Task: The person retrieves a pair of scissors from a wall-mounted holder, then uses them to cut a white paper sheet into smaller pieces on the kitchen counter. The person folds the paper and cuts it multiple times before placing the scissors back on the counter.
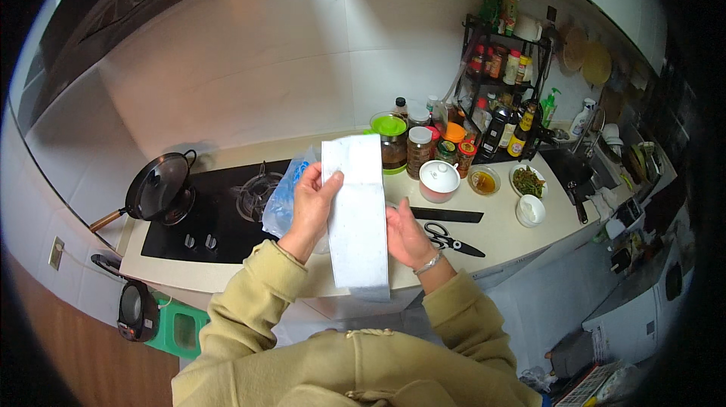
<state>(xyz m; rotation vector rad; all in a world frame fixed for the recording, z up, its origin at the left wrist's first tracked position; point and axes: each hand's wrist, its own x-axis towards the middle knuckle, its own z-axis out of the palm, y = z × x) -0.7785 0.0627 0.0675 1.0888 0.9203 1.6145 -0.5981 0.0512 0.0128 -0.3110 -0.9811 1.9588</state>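
My left hand (315,197) grips the left edge of a long white folded sheet (358,220), thumb on its front and fingers partly hidden. It looks like paper or thin cloth; which, I cannot tell. The sheet hangs lengthwise over the counter's front edge. My right hand (409,235) is at the sheet's right edge, thumb raised and apart, with some fingertips hidden. Just right of that hand lie black-handled kitchen scissors (454,241) and a flat black strip (447,214). Behind my left hand is a blue and white plastic bag (287,203).
A lidded wok (157,186) sits on the black gas hob (218,208) at left. Several jars (420,152), a white lidded pot (439,180), a glass bowl (484,180), a plate of green food (528,181) and a white bowl (530,211) stand right, before the sink (601,172).
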